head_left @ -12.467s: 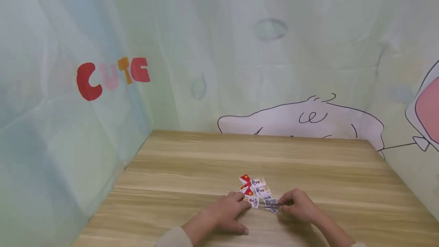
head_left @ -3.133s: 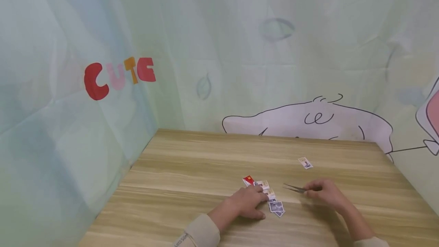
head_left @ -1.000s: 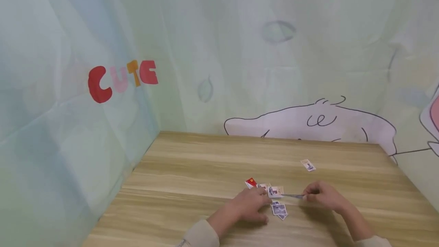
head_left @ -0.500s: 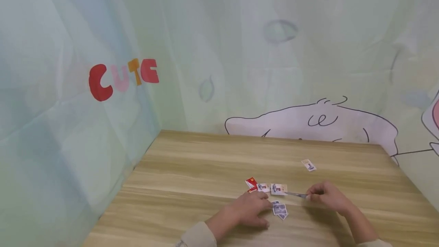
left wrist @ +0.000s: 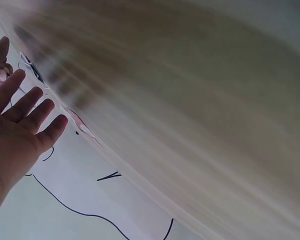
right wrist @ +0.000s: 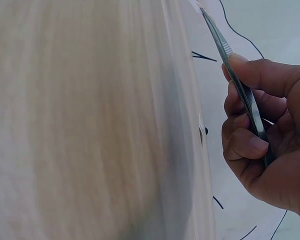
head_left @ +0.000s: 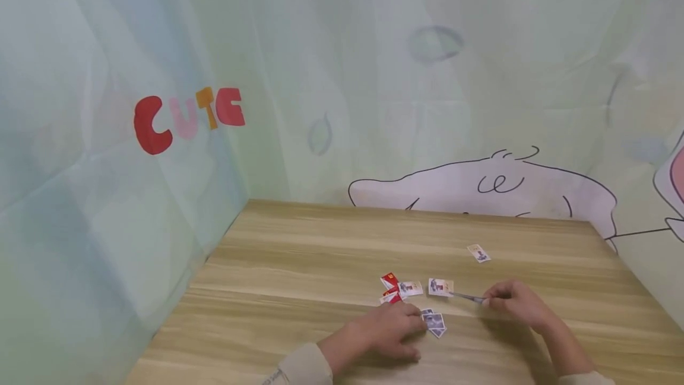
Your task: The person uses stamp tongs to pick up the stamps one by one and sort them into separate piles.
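Plainly, in the head view, the right hand (head_left: 517, 303) pinches tweezers (head_left: 470, 297), their tips meeting a stamp (head_left: 440, 287) at its nine o'clock. The left hand (head_left: 390, 331) has fingers extended, hiding part of the grey stamps (head_left: 434, 321) at three o'clock; red stamps (head_left: 390, 280) lie at twelve. The left wrist view crops that hand, fingers spread, with stamps edge-on, hard to read. The right wrist view shows the tweezers slanting toward eleven o'clock, their tips' end cramped against the top edge.

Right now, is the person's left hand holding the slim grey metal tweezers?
No, the person's right hand grips the slim grey metal tweezers in the right wrist view.
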`<state>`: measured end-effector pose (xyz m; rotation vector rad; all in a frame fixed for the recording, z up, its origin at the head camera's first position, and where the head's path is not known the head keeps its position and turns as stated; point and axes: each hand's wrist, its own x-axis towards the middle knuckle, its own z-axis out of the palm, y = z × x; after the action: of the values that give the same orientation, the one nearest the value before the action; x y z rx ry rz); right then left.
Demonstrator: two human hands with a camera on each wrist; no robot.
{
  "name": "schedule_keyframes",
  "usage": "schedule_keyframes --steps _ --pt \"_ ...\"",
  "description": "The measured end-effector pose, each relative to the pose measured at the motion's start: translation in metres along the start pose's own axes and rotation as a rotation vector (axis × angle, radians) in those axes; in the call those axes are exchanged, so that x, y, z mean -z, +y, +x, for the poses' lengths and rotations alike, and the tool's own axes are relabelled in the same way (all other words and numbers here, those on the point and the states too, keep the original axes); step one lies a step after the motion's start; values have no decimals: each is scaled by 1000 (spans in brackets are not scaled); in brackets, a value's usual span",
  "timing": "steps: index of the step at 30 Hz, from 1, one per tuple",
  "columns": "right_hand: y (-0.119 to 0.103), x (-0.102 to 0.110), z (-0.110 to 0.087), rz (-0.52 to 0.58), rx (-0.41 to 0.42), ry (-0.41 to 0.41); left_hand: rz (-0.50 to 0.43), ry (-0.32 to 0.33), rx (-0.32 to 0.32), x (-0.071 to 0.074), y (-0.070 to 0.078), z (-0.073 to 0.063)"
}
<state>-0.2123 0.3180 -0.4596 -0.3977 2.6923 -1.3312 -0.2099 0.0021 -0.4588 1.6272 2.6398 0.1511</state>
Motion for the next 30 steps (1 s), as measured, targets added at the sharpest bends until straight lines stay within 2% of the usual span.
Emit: schedule_keyframes --steps 6,13,23,30 --pt "0 5 -1 40 -1 -3 24 -9 -8 -2 0 2" --pt "6 9 -4 -26 1 26 29 -13 -5 -5 3 5" --pt "7 14 -6 -16 -64 74 79 -19 6 -6 5 7" --pt "15 16 -8 -36 -71 107 101 -27 3 -8 5 8"
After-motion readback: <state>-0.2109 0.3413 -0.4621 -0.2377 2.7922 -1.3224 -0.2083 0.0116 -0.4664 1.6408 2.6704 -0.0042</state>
